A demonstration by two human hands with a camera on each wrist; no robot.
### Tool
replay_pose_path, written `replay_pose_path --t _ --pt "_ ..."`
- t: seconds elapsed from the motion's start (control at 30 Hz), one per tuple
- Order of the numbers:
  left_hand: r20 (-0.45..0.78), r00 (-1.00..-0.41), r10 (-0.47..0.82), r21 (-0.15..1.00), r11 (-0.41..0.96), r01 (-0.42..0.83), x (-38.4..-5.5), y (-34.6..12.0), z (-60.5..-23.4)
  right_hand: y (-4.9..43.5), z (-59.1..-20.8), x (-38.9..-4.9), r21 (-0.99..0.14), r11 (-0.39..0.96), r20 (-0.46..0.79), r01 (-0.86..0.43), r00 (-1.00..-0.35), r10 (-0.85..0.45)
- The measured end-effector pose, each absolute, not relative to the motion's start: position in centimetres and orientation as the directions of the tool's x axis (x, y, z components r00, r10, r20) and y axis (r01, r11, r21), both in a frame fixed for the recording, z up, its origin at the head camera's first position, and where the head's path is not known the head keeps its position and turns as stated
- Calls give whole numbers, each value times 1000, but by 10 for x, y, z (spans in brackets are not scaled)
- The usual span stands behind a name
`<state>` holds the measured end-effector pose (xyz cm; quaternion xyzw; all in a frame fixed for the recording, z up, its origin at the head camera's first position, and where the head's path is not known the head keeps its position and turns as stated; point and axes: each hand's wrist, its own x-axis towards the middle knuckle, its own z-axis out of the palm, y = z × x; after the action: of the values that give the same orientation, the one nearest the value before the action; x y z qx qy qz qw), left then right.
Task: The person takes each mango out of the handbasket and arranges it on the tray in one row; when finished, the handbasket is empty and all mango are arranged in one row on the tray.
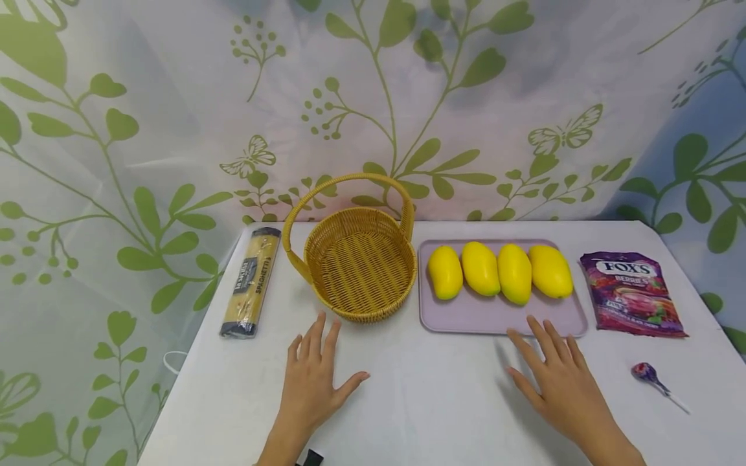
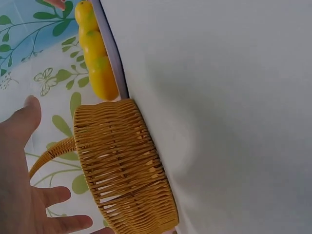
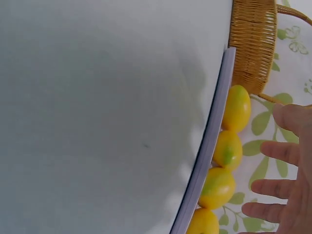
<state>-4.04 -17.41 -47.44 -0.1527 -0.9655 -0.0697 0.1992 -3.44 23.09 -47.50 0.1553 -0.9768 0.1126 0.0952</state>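
My left hand (image 1: 311,375) hovers in front of the wicker basket (image 1: 361,310), fingers spread and holding nothing. The basket has a tall arched handle and a bare woven bottom. To the right, my right hand (image 1: 556,382) is held palm down near the front edge of the lilac tray (image 1: 460,317), its fingers extended and nothing in them. Several yellow mangoes (image 1: 480,268) lie side by side in a row on that tray. The left wrist view shows the basket's woven side (image 2: 126,165) beyond the thumb and fingers. In the right wrist view the mangoes (image 3: 217,187) line up past the fingertips.
A spaghetti pack (image 1: 250,285) lies left of the basket. Right of the tray is a purple bag of Fox's berry candy (image 1: 632,294), with a wrapped lollipop (image 1: 655,378) nearer the front. A leaf-patterned curtain (image 1: 373,97) hangs behind the white table (image 1: 419,401).
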Motion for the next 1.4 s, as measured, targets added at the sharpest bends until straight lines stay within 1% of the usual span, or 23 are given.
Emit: replay_pose_path --t 0.17,0.43,0.57,0.77,0.93,1.03,1.23,1.4 --pt "386 -884 264 74 946 315 -38 -173 -478 230 -477 -30 -186 930 189 -316 -941 -282" --pt "391 -881 268 77 944 322 -39 -172 -481 228 -482 -28 -180 928 210 -327 -934 -289" --pt "395 -877 273 67 944 323 -38 -173 -482 226 -483 -27 -190 928 196 -319 -939 -282" --pt "399 -873 280 58 943 329 -39 -172 -484 224 -482 -28 -198 940 134 -279 -957 -256" --pt "386 -877 286 45 944 328 -39 -170 -482 221 -482 -27 -204 950 48 -235 -972 -230" --pt "382 -878 289 34 945 326 -38 -170 -482 220 -483 -27 -211 951 28 -226 -974 -225" --pt "379 -880 286 23 948 318 -39 -170 -484 218 -487 -26 -210 948 44 -240 -971 -236" --pt "384 -878 287 25 947 320 -39 -168 -486 216 -485 -26 -188 950 60 -249 -969 -242"
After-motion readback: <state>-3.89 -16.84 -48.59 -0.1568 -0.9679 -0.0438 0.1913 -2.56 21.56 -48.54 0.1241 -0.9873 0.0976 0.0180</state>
